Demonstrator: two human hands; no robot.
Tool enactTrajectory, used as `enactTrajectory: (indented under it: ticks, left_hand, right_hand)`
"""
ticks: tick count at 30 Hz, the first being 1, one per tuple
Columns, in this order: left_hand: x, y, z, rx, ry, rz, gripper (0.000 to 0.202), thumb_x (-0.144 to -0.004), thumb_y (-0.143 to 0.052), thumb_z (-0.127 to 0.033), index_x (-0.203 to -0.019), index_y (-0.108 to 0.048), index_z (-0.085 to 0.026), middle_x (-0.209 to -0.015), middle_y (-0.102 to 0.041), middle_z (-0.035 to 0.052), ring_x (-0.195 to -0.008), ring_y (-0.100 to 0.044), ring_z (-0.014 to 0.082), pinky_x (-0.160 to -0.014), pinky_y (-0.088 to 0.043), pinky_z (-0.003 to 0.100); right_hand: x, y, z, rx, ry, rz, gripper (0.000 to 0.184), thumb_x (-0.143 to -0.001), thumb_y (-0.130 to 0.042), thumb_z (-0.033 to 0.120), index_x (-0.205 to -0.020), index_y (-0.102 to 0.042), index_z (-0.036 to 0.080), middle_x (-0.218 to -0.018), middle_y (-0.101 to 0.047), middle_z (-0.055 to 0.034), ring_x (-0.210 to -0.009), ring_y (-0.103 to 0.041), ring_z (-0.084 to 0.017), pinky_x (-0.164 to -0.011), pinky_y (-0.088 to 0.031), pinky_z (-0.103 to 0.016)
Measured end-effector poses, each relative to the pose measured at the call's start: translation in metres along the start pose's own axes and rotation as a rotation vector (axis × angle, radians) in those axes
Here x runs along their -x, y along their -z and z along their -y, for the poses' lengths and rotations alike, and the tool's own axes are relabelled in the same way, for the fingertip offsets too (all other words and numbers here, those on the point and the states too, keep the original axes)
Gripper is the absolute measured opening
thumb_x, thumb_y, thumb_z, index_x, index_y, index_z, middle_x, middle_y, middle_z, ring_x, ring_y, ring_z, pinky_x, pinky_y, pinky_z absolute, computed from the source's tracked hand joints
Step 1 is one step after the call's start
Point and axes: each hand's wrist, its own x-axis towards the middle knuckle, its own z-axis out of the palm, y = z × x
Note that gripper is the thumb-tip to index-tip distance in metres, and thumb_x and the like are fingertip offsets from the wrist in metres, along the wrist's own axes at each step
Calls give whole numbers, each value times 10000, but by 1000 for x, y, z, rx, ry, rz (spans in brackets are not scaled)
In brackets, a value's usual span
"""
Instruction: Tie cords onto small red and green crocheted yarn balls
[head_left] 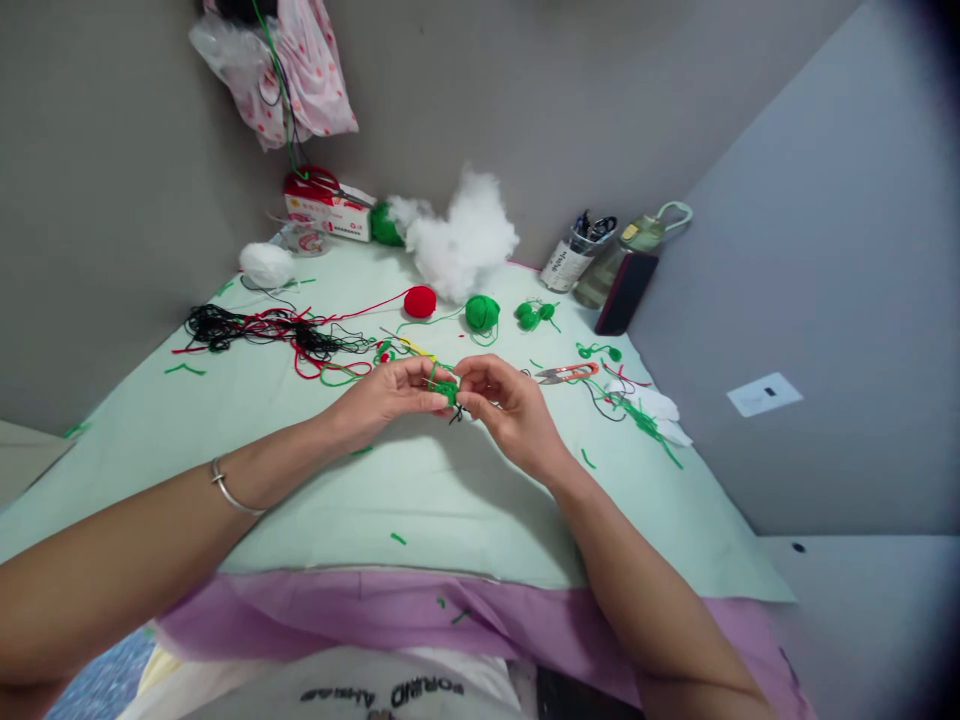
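Between my two hands, above the middle of the table, is a small green crocheted piece (448,391) with a dark strand hanging below it. My left hand (401,390) pinches its left side, and a green strand runs up over the fingers. At its right edge, the thumb and fingertips of my right hand (501,398) close on the same piece. A thin needle-like line shows by the left fingertips, too small to make out. Just behind the hands lie a yellow-handled crochet hook (415,347) and small red and green bits.
Tangled black yarn (217,327) lies at left. Behind are a red yarn ball (420,302), a green yarn ball (482,314) and white stuffing (465,240). Orange thread snips (574,373) lie right. A phone (627,292), bottle (600,272) and pen cup (568,262) stand by the wall.
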Motion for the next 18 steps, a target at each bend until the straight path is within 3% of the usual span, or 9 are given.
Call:
enactTrajectory:
  ticks: [4, 6, 13, 15, 18]
  left_hand:
    - [0, -3, -1, -41, 3, -51, 326, -727, -842, -374, -957, -711, -185, -937, -690, 12, -810, -677, 158, -902, -512, 371]
    - [0, -4, -1, -68, -3, -52, 315, -713, -844, -371, -919, -702, -179, -909, -679, 7, -795, -665, 158, -888, -510, 370]
    - [0, -3, 5, -308, -68, -99, 217, -740, -773, -326, -828, -644, -174, -728, -567, -32, -703, -552, 137, -680, -420, 273]
    - [-1, -3, 7, -343, -115, -75, 185, -743, -754, -303, -801, -638, -173, -739, -570, -27, -714, -540, 138, -689, -415, 275]
    - [-2, -3, 8, -364, -110, -79, 206, -718, -759, -306, -802, -631, -169, -790, -610, -2, -760, -563, 159, -721, -429, 290]
  right_hand:
    - [0, 1, 5, 354, 172, -129, 97, -941, -633, 242, -1021, -686, 222, -1001, -710, -63, -909, -659, -192, -830, -481, -342]
    - [-1, 1, 5, 517, 265, -144, 71, -948, -640, 260, -954, -703, 228, -995, -722, -71, -950, -648, -214, -881, -443, -370]
    - [-3, -12, -4, 824, 291, -7, 170, -975, -527, 202, -895, -677, 204, -837, -693, -68, -770, -580, -192, -733, -381, -347]
    - [-1, -13, 4, 818, 378, -32, 184, -951, -523, 170, -838, -661, 214, -790, -681, -60, -741, -568, -192, -705, -379, -354]
    - [5, -14, 28, 579, 471, -223, 152, -937, -544, 180, -827, -634, 236, -844, -696, -68, -792, -607, -210, -743, -442, -391]
